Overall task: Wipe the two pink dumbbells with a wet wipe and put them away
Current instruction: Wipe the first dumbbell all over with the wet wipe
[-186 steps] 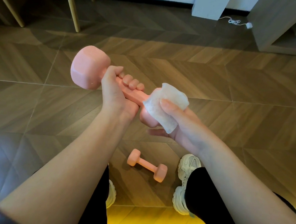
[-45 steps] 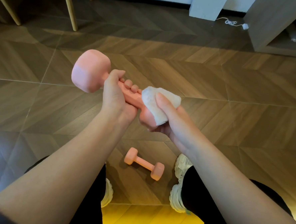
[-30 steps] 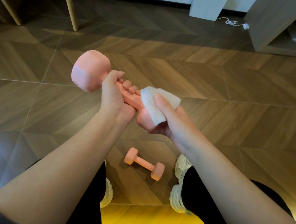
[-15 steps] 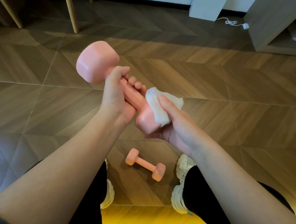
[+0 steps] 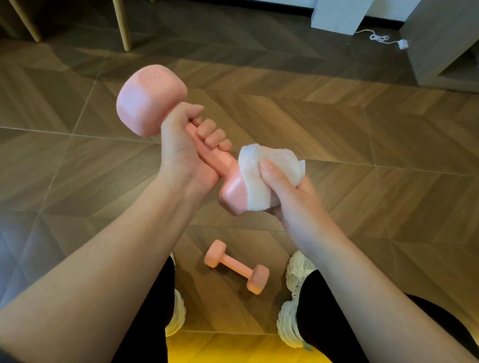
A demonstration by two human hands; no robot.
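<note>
Matt pink dumbbell (image 5: pixel 150 103), cloth-like wipe (image 5: pixel 253 182)

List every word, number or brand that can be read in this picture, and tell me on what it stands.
No text here can be read.
Held dumbbell: faint raised marks on its upper end face, too blurred to read.
Dumbbell on the floor: no marking visible.
Wet wipe: no print visible.

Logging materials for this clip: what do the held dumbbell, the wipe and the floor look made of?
Held dumbbell: matte pink coating, likely rubber or vinyl; soft sheen, no bare metal showing.
Wet wipe: white nonwoven cloth, crumpled and limp.
Floor: wood-look chevron panels, grain visible; real wood or tile unclear.
</note>
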